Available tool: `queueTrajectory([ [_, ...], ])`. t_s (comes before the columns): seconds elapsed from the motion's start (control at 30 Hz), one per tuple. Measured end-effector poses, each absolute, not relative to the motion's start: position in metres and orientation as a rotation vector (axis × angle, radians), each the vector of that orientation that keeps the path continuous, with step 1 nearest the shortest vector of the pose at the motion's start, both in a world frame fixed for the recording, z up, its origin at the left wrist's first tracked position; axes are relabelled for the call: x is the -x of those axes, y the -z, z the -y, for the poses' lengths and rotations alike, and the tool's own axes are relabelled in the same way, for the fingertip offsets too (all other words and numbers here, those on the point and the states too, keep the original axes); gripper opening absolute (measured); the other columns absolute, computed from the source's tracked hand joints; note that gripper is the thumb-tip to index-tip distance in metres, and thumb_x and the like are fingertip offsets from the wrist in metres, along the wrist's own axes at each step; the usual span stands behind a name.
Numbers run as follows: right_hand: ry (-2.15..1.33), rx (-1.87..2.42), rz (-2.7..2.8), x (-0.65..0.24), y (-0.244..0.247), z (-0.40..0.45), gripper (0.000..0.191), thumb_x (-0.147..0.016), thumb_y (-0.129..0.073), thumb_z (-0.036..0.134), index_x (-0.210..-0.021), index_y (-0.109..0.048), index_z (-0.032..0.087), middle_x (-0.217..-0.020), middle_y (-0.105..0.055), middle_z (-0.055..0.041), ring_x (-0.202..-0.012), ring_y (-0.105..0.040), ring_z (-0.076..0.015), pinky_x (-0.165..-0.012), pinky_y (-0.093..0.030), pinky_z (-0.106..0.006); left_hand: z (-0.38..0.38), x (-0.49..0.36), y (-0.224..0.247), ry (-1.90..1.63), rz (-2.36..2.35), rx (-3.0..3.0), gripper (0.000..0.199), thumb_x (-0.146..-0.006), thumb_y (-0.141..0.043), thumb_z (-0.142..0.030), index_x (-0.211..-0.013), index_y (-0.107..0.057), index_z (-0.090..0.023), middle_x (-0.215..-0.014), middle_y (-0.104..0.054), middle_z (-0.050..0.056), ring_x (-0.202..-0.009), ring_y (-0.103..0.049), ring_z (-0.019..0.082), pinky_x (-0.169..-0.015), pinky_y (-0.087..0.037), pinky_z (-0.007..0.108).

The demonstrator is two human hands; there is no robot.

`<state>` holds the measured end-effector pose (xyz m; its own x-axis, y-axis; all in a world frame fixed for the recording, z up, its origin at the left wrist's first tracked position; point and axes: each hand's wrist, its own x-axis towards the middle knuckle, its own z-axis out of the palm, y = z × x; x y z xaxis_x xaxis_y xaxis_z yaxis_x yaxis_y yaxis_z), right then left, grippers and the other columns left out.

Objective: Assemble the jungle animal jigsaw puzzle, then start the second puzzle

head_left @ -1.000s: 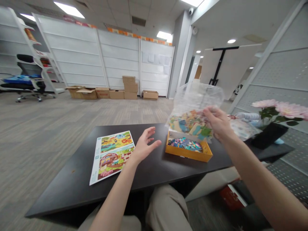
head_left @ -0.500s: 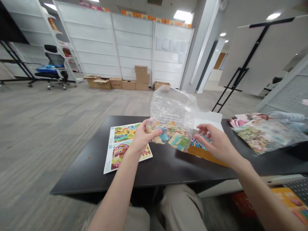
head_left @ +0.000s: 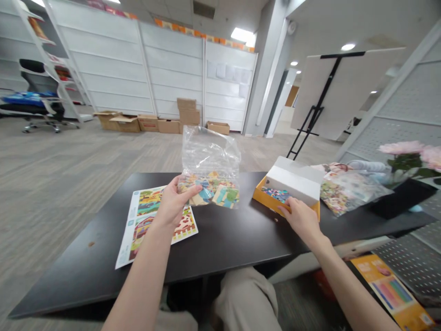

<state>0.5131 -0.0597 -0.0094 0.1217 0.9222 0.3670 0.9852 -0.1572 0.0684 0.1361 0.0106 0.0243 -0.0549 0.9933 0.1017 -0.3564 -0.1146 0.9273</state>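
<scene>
My left hand grips the lower left side of a clear plastic bag with colourful puzzle pieces at its bottom. The bag is upright above the dark table. At the right, my right hand has its thumb and fingers closed on the front wall of an orange box. The box's white lid stands raised, and colourful pieces show inside. Under my left forearm lies a printed picture sheet with a farm scene, partly covered by the arm.
Another clear bag of pieces lies on the dark table, right of the box. Beyond it are a black object and pink flowers. An orange package is low at the right.
My right hand has gone from beside the bag to the box's front wall. The bag has moved left, away from the box. The view has turned to the right.
</scene>
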Motion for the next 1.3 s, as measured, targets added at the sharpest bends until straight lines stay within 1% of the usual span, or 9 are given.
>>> queueTrajectory([
  [0.3,0.463,2.492,1.811,-0.544,-0.008,0.034,0.022,-0.100,-0.055,0.037,-0.102,-0.062,0.017,-0.103,-0.073,-0.0138,-0.091,-0.072,-0.0276,-0.065,-0.045,-0.030,-0.012,-0.139,-0.021,-1.426,-0.916,-1.000,0.071,-0.048,-0.099,-0.032,-0.108,-0.065,-0.014,-0.096,-0.077,0.004,-0.077,-0.074,0.017,-0.080,-0.062,0.032],
  [0.67,0.366,2.528,1.691,-0.577,-0.005,0.007,0.027,-0.098,-0.056,0.035,-0.108,-0.066,0.012,-0.099,-0.072,-0.0265,-0.092,-0.072,-0.0393,-0.074,-0.050,-0.048,-0.010,-0.144,-0.011,-1.178,-0.961,-1.271,0.073,-0.055,-0.095,-0.037,-0.117,-0.065,-0.014,-0.104,-0.077,0.009,-0.089,-0.074,0.023,-0.082,-0.061,0.036],
  [0.77,0.427,2.429,1.702,-0.573,-0.006,0.004,0.023,-0.093,-0.062,0.033,-0.105,-0.067,0.014,-0.108,-0.069,-0.0278,-0.105,-0.067,-0.0442,-0.082,-0.051,-0.056,-0.011,-0.144,-0.011,-1.111,-0.933,-1.275,0.075,-0.055,-0.095,-0.036,-0.120,-0.064,-0.015,-0.105,-0.077,0.009,-0.088,-0.074,0.024,-0.081,-0.061,0.038],
  [0.87,0.432,2.120,1.777,-0.549,-0.012,0.000,0.034,-0.089,-0.065,0.040,-0.113,-0.066,0.016,-0.126,-0.061,-0.0256,-0.125,-0.056,-0.0442,-0.103,-0.045,-0.061,-0.010,-0.143,-0.013,-1.081,-0.906,-1.298,0.073,-0.056,-0.095,-0.035,-0.120,-0.064,-0.016,-0.106,-0.076,0.008,-0.090,-0.074,0.024,-0.084,-0.061,0.038],
  [0.93,0.152,1.743,1.836,-0.520,-0.019,-0.003,0.048,-0.087,-0.066,0.050,-0.123,-0.062,0.018,-0.134,-0.057,-0.0223,-0.132,-0.051,-0.0400,-0.111,-0.041,-0.057,-0.008,-0.141,-0.015,-1.063,-0.899,-1.324,0.071,-0.057,-0.095,-0.033,-0.119,-0.065,-0.017,-0.108,-0.076,0.008,-0.092,-0.074,0.024,-0.085,-0.061,0.038],
  [1.07,-0.741,1.186,1.789,-0.450,-0.036,-0.009,0.065,-0.086,-0.067,0.059,-0.142,-0.047,0.032,-0.150,-0.049,-0.0105,-0.124,-0.060,-0.0274,-0.099,-0.053,-0.044,-0.004,-0.135,-0.021,-1.088,-0.860,-1.346,0.071,-0.058,-0.094,-0.032,-0.121,-0.063,-0.017,-0.115,-0.074,0.009,-0.099,-0.072,0.025,-0.087,-0.060,0.038],
  [1.17,-1.036,0.999,1.633,-0.406,-0.043,-0.016,0.054,-0.081,-0.076,0.057,-0.123,-0.061,0.028,-0.138,-0.059,-0.0084,-0.101,-0.067,-0.0206,-0.084,-0.056,-0.034,-0.006,-0.124,-0.021,-1.220,-0.896,-1.300,0.074,-0.057,-0.095,-0.032,-0.121,-0.061,-0.017,-0.119,-0.071,0.010,-0.103,-0.070,0.025,-0.084,-0.060,0.036],
  [1.23,-1.129,0.970,1.574,-0.383,-0.042,-0.022,0.045,-0.079,-0.077,0.057,-0.105,-0.068,0.022,-0.112,-0.069,-0.0063,-0.082,-0.065,-0.0155,-0.071,-0.053,-0.028,-0.011,-0.113,-0.019,-1.335,-0.979,-1.232,0.075,-0.055,-0.095,-0.033,-0.119,-0.060,-0.017,-0.116,-0.071,0.010,-0.100,-0.071,0.024,-0.082,-0.061,0.036],
  [1.3,-1.170,0.982,1.562,-0.366,-0.039,-0.026,0.043,-0.079,-0.076,0.059,-0.091,-0.071,0.018,-0.078,-0.066,-0.0011,-0.064,-0.056,-0.0114,-0.061,-0.046,-0.024,-0.018,-0.102,-0.014,-1.433,-1.071,-1.171,0.076,-0.055,-0.096,-0.034,-0.119,-0.059,-0.018,-0.112,-0.071,0.010,-0.093,-0.072,0.023,-0.080,-0.061,0.037],
])
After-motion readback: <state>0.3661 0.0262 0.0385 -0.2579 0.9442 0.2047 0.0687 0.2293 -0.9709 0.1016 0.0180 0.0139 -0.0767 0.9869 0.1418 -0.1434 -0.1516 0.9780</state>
